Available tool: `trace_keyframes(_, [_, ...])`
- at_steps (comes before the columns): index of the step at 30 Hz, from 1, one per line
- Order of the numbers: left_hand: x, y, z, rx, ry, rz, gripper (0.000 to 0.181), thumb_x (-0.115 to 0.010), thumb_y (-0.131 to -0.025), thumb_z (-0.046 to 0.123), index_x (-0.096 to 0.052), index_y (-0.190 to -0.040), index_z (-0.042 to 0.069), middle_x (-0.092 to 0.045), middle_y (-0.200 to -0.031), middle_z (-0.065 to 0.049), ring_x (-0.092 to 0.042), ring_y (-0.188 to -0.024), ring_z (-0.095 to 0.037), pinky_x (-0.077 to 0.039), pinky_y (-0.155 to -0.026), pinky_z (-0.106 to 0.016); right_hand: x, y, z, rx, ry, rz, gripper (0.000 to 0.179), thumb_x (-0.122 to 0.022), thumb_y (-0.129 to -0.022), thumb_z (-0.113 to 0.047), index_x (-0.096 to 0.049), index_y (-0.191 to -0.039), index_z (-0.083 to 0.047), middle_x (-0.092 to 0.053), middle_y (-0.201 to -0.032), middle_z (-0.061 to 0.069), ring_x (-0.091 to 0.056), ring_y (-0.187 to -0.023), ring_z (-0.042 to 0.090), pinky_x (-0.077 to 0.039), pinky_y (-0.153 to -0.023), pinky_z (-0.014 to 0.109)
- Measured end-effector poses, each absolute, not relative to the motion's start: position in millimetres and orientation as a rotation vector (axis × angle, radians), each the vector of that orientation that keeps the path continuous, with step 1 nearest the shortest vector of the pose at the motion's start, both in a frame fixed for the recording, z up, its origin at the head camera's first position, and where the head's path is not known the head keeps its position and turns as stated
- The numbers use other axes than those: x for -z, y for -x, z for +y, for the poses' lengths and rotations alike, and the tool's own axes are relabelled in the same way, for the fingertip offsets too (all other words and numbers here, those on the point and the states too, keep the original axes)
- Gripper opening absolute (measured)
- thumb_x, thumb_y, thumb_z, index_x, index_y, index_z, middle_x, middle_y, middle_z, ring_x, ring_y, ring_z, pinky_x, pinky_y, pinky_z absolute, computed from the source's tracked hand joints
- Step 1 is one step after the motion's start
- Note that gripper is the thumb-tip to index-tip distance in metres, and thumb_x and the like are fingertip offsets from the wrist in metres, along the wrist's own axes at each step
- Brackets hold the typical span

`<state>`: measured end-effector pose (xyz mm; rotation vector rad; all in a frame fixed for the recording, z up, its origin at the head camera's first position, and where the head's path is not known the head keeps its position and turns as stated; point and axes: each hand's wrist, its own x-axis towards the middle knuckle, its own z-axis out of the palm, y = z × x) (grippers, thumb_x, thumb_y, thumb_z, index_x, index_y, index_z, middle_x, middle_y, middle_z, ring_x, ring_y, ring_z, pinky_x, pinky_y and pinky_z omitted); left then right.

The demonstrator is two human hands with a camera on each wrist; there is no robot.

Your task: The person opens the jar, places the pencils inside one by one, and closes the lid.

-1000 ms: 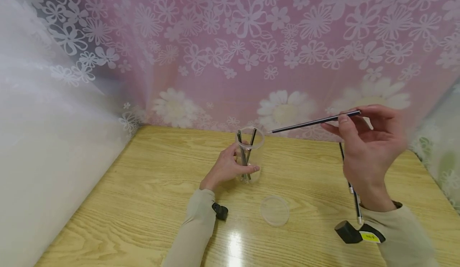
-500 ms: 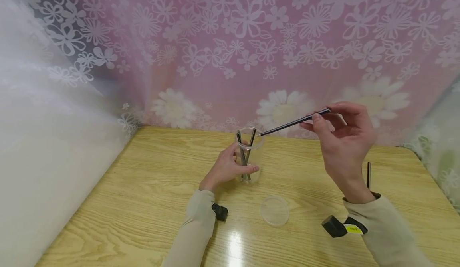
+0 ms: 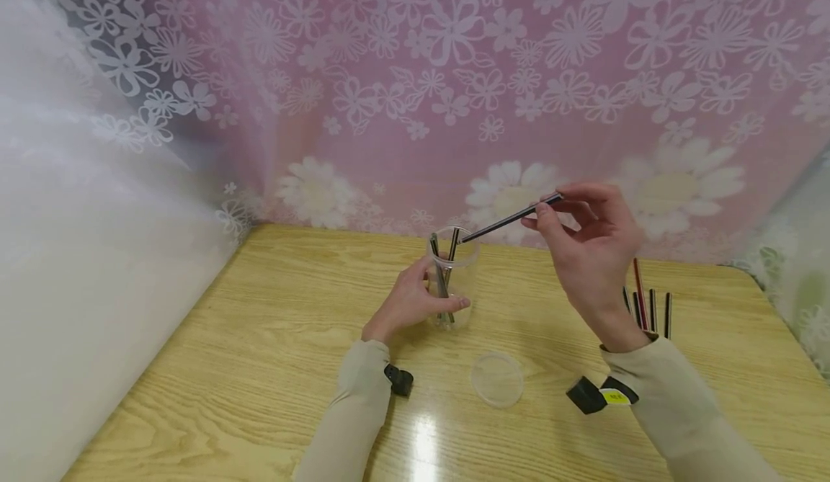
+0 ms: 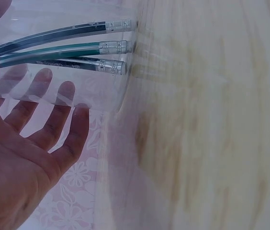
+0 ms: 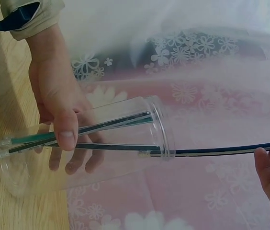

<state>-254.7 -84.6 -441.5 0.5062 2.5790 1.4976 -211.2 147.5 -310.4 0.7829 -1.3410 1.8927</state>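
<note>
My left hand (image 3: 410, 302) grips a clear plastic jar (image 3: 463, 280) that stands upright on the table, fingers behind it and thumb across the front. Inside lean a few dark pencils and a green pencil (image 4: 73, 51), their metal-banded eraser ends at the bottom. My right hand (image 3: 593, 248) pinches another dark pencil (image 3: 506, 222) near its upper end, between thumb and fingers. This pencil slants down to the left; in the right wrist view its eraser end (image 5: 147, 154) is just inside the jar's rim (image 5: 166, 127).
A round clear lid (image 3: 497, 380) lies on the wooden table (image 3: 259, 352) in front of the jar. Several dark pencils (image 3: 668, 315) and a red pencil (image 3: 640, 291) lie at the right, partly behind my right wrist. A pink flowered curtain (image 3: 389, 107) hangs along the back.
My right hand has moved left, bringing the pencil's eraser end to the jar's mouth. More pencils on the table now show past the right wrist. My left hand stays on the jar.
</note>
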Motion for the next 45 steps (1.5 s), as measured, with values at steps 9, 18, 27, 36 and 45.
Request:
trace_keyframes(9, [441.9,254.6,-85.4,-1.494,-0.524,2.579,0.067,-0.085,-0.079,0.053,-0.057,-0.136,0.032,-0.067,-0.104,0.000,-0.066,-0.090,-0.015,-0.055,-0.087,-0.042,315.3,218.7,138.6,-1.939,-0.749,-1.413,0.022,-0.067,-0.087,0.018,-0.058,-0.108,0.017,-0.063,-0.099,0.010,-0.068,-0.086,0.021,-0.063,-0.075,0.035])
trace_keyframes(18, [443.0,256.6,-86.1,-1.502,-0.540,2.573,0.068,-0.085,-0.079,0.054,-0.059,-0.133,0.023,-0.068,-0.100,0.000,-0.064,-0.092,-0.016,-0.054,-0.085,-0.039,323.1,228.8,131.1,-1.949,-0.693,-1.537,0.022,-0.068,-0.088,0.014,-0.066,-0.107,0.002,-0.062,-0.098,0.009,-0.067,-0.082,0.019,-0.063,-0.072,0.034])
trace_keyframes(27, [443.4,258.1,-85.2,-1.534,-0.570,2.581,0.045,-0.086,-0.080,0.049,-0.053,-0.090,0.019,-0.054,-0.152,0.004,-0.055,-0.135,-0.018,-0.053,-0.098,-0.043,331.4,236.9,126.2,-1.998,-0.627,-1.672,0.025,-0.068,-0.091,0.012,-0.068,-0.109,-0.005,-0.066,-0.096,0.007,-0.072,-0.079,0.016,-0.062,-0.071,0.035])
trace_keyframes(36, [442.6,258.0,-85.8,-1.523,-0.575,2.587,0.054,-0.085,-0.080,0.049,-0.062,-0.122,0.024,-0.065,-0.125,0.004,-0.061,-0.118,-0.018,-0.051,-0.087,-0.039,337.1,244.9,124.6,-1.904,-0.596,-1.829,0.025,-0.069,-0.091,0.009,-0.065,-0.114,-0.002,-0.065,-0.092,0.002,-0.073,-0.074,0.011,-0.062,-0.068,0.032])
trace_keyframes(45, [442.5,257.5,-86.4,-1.506,-0.559,2.597,0.075,-0.085,-0.080,0.050,-0.051,-0.144,0.034,-0.062,-0.093,0.000,-0.057,-0.084,-0.018,-0.049,-0.073,-0.036,342.3,248.2,123.0,-1.782,-0.582,-2.014,0.016,-0.069,-0.095,0.001,-0.067,-0.110,0.000,-0.068,-0.094,-0.006,-0.074,-0.079,0.016,-0.061,-0.069,0.028])
